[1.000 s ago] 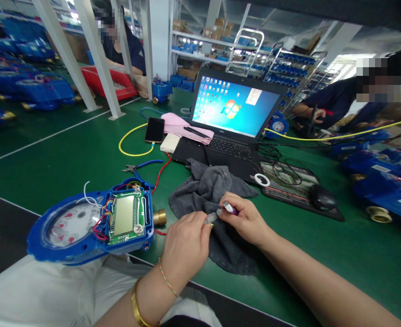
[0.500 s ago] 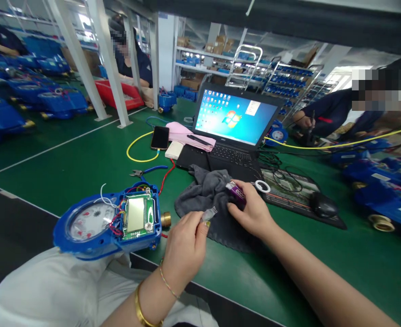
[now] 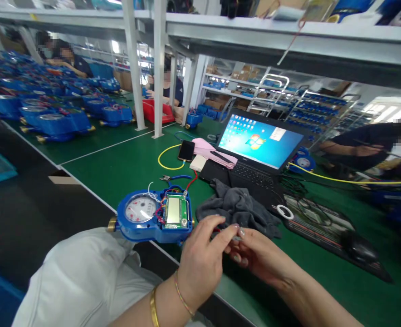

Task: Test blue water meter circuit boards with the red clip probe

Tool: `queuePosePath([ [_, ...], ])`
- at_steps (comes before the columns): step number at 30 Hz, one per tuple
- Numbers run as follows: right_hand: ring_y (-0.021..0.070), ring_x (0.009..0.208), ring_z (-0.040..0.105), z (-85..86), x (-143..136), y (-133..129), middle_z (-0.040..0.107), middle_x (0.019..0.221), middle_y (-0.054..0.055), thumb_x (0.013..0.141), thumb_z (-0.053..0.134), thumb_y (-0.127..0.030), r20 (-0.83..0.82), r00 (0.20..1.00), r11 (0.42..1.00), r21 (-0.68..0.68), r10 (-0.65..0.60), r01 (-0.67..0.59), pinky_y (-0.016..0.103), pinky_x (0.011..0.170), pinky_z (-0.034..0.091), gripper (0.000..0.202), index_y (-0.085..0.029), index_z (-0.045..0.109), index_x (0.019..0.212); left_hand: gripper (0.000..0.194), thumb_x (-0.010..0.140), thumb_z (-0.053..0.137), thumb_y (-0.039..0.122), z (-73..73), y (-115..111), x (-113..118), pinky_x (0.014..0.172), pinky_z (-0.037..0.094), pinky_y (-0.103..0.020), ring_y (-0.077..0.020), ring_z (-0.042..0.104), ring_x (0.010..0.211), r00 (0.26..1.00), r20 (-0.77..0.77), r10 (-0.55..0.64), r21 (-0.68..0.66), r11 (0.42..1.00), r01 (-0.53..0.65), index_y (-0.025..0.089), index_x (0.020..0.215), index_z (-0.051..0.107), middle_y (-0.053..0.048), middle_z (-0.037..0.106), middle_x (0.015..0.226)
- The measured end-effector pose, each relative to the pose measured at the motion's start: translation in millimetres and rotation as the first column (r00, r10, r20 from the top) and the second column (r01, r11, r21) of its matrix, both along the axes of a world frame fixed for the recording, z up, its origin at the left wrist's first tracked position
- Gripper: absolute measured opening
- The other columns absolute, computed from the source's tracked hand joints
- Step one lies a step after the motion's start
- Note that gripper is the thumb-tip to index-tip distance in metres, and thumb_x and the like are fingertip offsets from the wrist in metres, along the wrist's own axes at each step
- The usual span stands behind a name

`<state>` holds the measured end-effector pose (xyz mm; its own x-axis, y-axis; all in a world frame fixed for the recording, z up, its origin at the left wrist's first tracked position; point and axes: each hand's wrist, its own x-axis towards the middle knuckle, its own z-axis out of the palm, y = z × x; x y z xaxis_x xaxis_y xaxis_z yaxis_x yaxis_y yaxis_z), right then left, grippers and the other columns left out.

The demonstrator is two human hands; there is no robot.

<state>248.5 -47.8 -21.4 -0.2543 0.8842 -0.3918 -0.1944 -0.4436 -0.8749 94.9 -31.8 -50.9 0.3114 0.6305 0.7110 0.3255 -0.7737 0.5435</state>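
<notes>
My left hand (image 3: 205,252) and my right hand (image 3: 260,254) meet fingertip to fingertip in front of the grey cloth (image 3: 237,204). Between their pinched fingers is a small pale piece, partly covered, that I cannot make out clearly. A bit of red shows beside it. To the left of my hands lies a blue meter (image 3: 146,231) with a round dial and an open box holding a green circuit board (image 3: 176,211) with a display. Wires run between dial and board. Cutting pliers (image 3: 178,177) with blue handles lie behind the meter.
A laptop (image 3: 260,141) stands behind the cloth, with a phone (image 3: 186,151), pink paper (image 3: 214,153) and a white box (image 3: 198,163) at its left. A mouse (image 3: 362,246) rests on a mat at the right. Metal posts, many blue meters and other people are farther off.
The view has swung left and up. My hands have come together. The purple item in my right hand and the grey-white connector in my left no longer show clearly.
</notes>
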Motion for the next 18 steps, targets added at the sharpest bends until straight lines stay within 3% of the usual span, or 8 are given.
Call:
queuePosePath([
  [4,0.0015,0.044,0.036,-7.4,-4.8,6.3,0.045,0.052,-0.005,0.056,0.083,-0.039,-0.118,0.993,0.993,-0.119,0.003,-0.017,0.011,0.041,0.027,0.037,-0.013,0.057,0.064,0.039,0.089,0.035,0.01,5.7,-9.6,-10.0,0.1,0.045,-0.039,-0.0261,0.043,0.124,0.961,-0.227,0.157,0.265,0.96,-0.094,0.006,0.126,0.049,-0.016,0.054,0.126],
  [7,0.0032,0.046,0.038,-7.2,-5.8,15.1,0.047,0.054,-0.004,0.056,0.082,-0.033,-0.111,0.994,0.993,-0.118,-0.013,0.0,0.014,0.043,0.032,0.031,-0.014,0.059,0.064,0.043,0.088,0.041,0.012,29.2,-12.4,-35.4,0.111,0.031,-0.041,-0.0247,0.033,0.132,0.925,-0.293,0.242,0.429,0.898,-0.099,0.007,0.131,0.044,-0.012,0.05,0.133],
  [10,0.0026,0.05,0.041,-5.5,-5.7,26.6,0.051,0.062,-0.002,0.054,0.083,-0.027,-0.094,0.996,0.988,-0.152,0.0,-0.015,0.011,0.042,0.031,0.03,-0.014,0.066,0.076,0.059,0.083,0.059,0.028,51.7,-1.2,-77.3,0.113,0.02,-0.054,-0.03,0.026,0.135,0.826,-0.355,0.438,0.333,0.885,-0.326,0.015,0.136,0.037,-0.013,0.04,0.14],
  [12,0.002,0.053,0.043,-6.0,-6.7,34.5,0.052,0.066,-0.002,0.052,0.084,-0.024,-0.085,0.996,0.985,-0.172,0.004,-0.018,0.009,0.042,0.03,0.041,-0.014,0.068,0.089,0.075,0.074,0.068,0.044,55.0,10.2,-104.6,0.107,0.023,-0.065,-0.0369,0.028,0.133,0.754,-0.479,0.45,0.212,0.892,-0.399,0.018,0.136,0.037,-0.016,0.039,0.14],
  [15,0.0027,0.055,0.046,-9.2,-10.2,47.7,0.055,0.068,-0.002,0.05,0.085,-0.025,-0.046,0.999,0.989,-0.147,-0.017,0.01,0.009,0.043,0.032,0.045,-0.014,0.069,0.09,0.071,0.074,0.068,0.044,43.6,18.9,-129.2,0.102,0.037,-0.06,-0.0349,0.033,0.131,0.766,-0.529,0.366,0.119,0.925,-0.36,0.022,0.134,0.038,-0.015,0.041,0.139],
  [18,0.0052,0.057,0.05,-8.6,-11.7,65.6,0.059,0.071,-0.001,0.048,0.085,-0.024,0.019,0.991,0.991,-0.027,-0.13,0.131,0.013,0.045,0.037,0.036,-0.017,0.069,0.08,0.063,0.078,0.064,0.041,30.4,13.0,-132.3,0.102,0.039,-0.055,-0.0331,0.027,0.134,0.814,-0.458,0.357,0.107,0.931,-0.348,0.022,0.133,0.04,-0.014,0.038,0.141],
])
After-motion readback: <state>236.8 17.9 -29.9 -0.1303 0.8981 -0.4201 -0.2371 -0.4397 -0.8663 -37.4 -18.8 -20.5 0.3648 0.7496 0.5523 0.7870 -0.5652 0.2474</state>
